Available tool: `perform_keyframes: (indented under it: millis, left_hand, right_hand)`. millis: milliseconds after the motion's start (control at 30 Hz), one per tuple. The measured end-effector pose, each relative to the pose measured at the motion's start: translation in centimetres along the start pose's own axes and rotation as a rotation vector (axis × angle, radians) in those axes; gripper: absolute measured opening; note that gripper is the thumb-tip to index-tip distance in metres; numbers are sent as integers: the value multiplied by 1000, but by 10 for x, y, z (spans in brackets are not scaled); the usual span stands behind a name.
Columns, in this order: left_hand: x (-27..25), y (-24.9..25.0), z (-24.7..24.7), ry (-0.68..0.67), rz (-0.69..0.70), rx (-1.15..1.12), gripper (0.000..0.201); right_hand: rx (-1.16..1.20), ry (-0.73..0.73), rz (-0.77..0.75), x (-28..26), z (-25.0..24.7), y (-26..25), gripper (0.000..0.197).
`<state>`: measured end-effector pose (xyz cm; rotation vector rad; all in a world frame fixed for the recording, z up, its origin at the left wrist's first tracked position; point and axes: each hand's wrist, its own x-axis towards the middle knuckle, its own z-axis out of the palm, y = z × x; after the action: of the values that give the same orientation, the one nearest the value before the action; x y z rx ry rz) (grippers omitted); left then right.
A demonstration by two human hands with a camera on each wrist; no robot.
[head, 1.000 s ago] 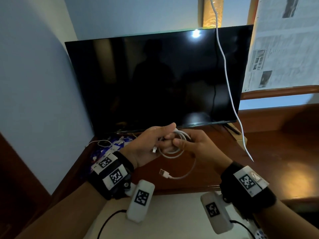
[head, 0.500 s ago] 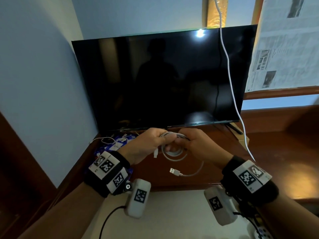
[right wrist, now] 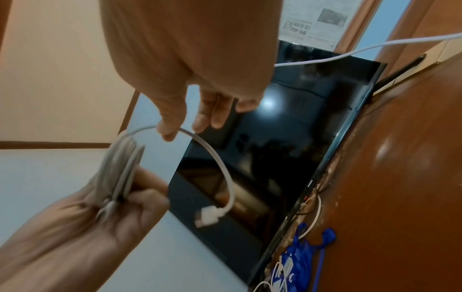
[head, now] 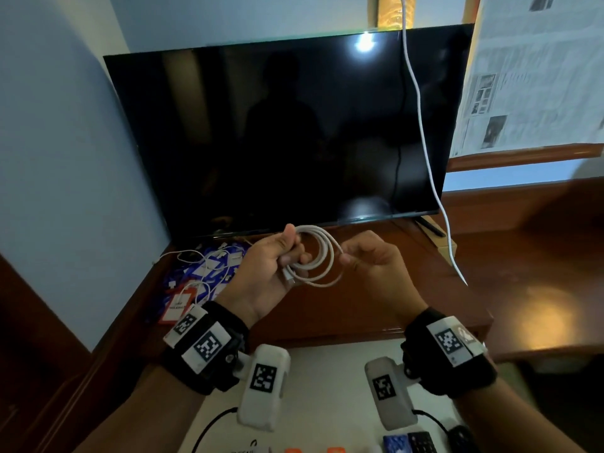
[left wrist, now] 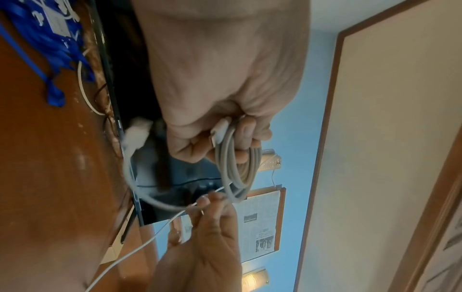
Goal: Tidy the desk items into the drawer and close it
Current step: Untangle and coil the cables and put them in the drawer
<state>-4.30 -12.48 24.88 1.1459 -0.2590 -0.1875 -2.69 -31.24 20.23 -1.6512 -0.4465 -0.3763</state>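
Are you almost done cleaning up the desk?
Not yet. The white USB cable is mostly coiled: the left hand grips the loops, the right hand pinches the last loose stretch. Blue lanyards and badges still lie on the desk. No drawer is in view.

The room is dim. A lamp's glare glints on the glossy black flat screen (head: 287, 135) and the polished brown wooden tabletop (head: 536, 299). Wrist views bend at the edges; the white USB plug (left wrist: 136, 132) is motion-blurred.
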Motion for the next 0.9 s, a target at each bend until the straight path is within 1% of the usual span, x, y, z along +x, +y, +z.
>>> perform_keyframes:
  millis: [100,233,333,400,467,500,533,700,767,867,900]
  left_hand:
    - [1,-10,12,48,10,-68,26]
    - [3,-31,22,154,1,-132,33]
    - [4,-49,25,257,-14,-106,32]
    - [3,-59,26,325,-18,7,30]
    - [0,-65,28,360,-29,117,29]
    - [-2,-69,29,365,-50,164,29]
    - [-4,-72,30,365,-79,202,28]
    - [-11,-88,34,344,-172,376,25]
    - [-14,-94,35,332,-213,408,26]
    - [-16,-101,36,304,-251,407,38]
    - [-16,-103,36,299,-253,412,40]
  right_hand:
    - [12,118,3,-7,13,4,6]
    - [153,212,103,-19,25,8,2]
    - [307,200,215,-30,25,9,14]
    - [489,178,299,-38,22,8,27]
    - [622,142,357,-48,17,6,41]
    - [633,127,369,-53,16,5,44]
    - [612,125,375,-57,14,6,43]
    - [429,231,425,-67,6,18,17]
    - [442,243,456,-70,2,22,16]
    - [493,258,512,-75,-1,26,19]
    - [515,260,526,-76,-1,28,20]
